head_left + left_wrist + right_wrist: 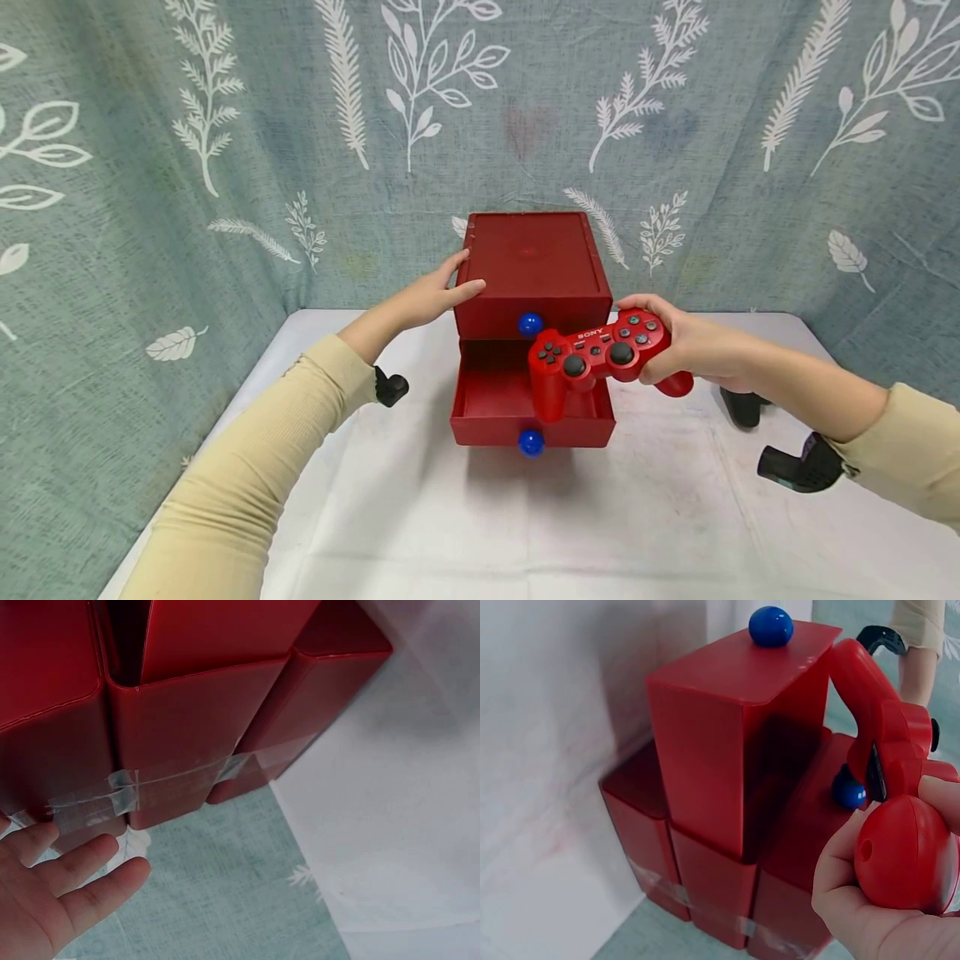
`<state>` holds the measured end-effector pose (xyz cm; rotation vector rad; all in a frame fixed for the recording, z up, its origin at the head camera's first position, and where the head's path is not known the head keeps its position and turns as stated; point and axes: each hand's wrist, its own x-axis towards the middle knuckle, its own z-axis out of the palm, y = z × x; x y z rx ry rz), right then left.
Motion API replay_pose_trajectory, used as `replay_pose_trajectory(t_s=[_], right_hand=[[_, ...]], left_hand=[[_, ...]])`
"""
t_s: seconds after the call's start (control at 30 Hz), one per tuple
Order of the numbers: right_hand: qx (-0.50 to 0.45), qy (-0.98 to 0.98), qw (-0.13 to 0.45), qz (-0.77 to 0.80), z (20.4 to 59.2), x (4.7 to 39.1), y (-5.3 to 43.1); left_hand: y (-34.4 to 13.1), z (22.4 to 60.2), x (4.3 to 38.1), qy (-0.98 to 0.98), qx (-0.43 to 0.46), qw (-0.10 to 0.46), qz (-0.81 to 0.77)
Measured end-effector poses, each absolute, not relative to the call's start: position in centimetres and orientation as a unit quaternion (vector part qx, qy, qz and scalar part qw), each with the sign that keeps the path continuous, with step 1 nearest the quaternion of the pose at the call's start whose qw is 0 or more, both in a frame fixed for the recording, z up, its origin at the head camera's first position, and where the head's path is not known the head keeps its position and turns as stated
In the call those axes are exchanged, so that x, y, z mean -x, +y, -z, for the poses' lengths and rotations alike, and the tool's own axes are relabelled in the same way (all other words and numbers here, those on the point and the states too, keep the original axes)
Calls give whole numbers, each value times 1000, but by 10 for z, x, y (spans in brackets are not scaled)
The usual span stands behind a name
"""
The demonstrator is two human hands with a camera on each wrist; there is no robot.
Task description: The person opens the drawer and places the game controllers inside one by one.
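We have the middle drawer [491,431] of the red cabinet [528,250] standing out toward the near side, so we would count its opening as done. Its blue knob [531,443] faces near, and the upper drawer [487,319], with its own blue knob [531,324], sits shut above it. From the left wrist we make out 3 stacked tiers, joined along the side by clear tape [124,791]; the front of the bottom tier [330,682] is hidden, so we cannot tell how its drawer stands. The red controller [596,350] is above the middle drawer and to its right: its left end overhangs the drawer opening, while its right end lies beyond the drawer's right side. Our right hand [686,342] is clamped round the controller's right handle, fingers and thumb closed on it. Our left hand [431,296] lies at the cabinet's left top edge, its fingers apart and holding nothing; how hard it presses, if at all, we cannot tell. As we judge it, the part left undone is everything after the carrying: the controller is not yet let go, it does not rest inside the drawer, and the drawer is not pushed back in. Whether the controller's left handle touches the drawer, we cannot tell.
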<state>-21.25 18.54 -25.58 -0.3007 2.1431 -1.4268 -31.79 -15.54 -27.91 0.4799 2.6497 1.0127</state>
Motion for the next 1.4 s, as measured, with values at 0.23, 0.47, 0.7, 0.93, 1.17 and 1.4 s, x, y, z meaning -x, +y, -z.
replay_pose_trajectory(t_s=[0.23,0.47,0.7,0.93,1.17,1.4], right_hand=[[115,796,279,524,258,217,178],[120,796,287,519,258,221,169],[123,790,300,520,263,223,161],[118,776,311,536,267,223,154],[89,767,327,546,271,225,147],[79,752,337,561,278,227,143]], left_hand=[[-155,279,319,912,-167,133,-349],[-153,275,314,913,-169,137,-344],[-155,279,319,914,-174,131,-343],[-156,280,317,914,-173,131,-343],[-156,279,316,915,-172,131,-341],[-157,278,315,913,-175,132,-343]])
